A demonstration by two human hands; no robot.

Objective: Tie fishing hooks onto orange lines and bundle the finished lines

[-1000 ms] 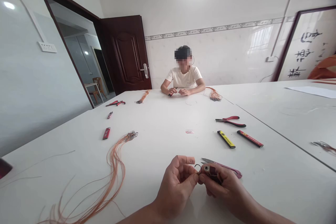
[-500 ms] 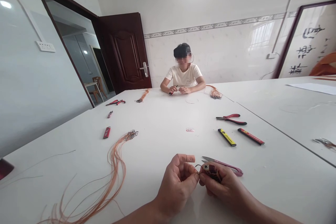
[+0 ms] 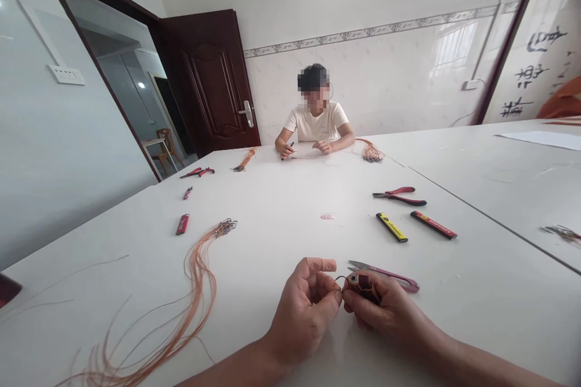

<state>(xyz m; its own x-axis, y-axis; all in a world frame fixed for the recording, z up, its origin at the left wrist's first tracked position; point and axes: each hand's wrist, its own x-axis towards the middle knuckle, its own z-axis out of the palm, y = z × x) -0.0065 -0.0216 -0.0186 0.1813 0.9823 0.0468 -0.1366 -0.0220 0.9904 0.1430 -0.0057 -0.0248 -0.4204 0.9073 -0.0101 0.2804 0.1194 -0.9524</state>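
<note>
Your left hand [image 3: 303,314] pinches a thin dark wire [image 3: 338,279], and your right hand [image 3: 385,305] grips a small brown lump with a round shiny eye [image 3: 361,283], near pink-handled steel snips [image 3: 390,273].

Door [image 3: 206,78], 11 o'clock: glossy dark wood
Wall tiles [image 3: 376,81], 12 o'clock: glossy ceramic
Table [image 3: 272,205]: smooth white
Scissors [image 3: 384,271], 1 o'clock: metal blades, pink-coated handles

1. Seated person [image 3: 315,115] in a white T-shirt, 12 o'clock, at the table's far side.
2. Red-handled pliers [image 3: 400,196], 2 o'clock, just above a yellow lighter [image 3: 391,227] and a red lighter [image 3: 433,224].
3. Another red lighter [image 3: 182,224], 10 o'clock.
4. Orange line bundle [image 3: 200,272], dark-tipped, 9 o'clock.
5. Dark wooden door [image 3: 209,78], standing open, 11 o'clock.
6. Framed calligraphy [image 3: 531,66], 2 o'clock.
</note>
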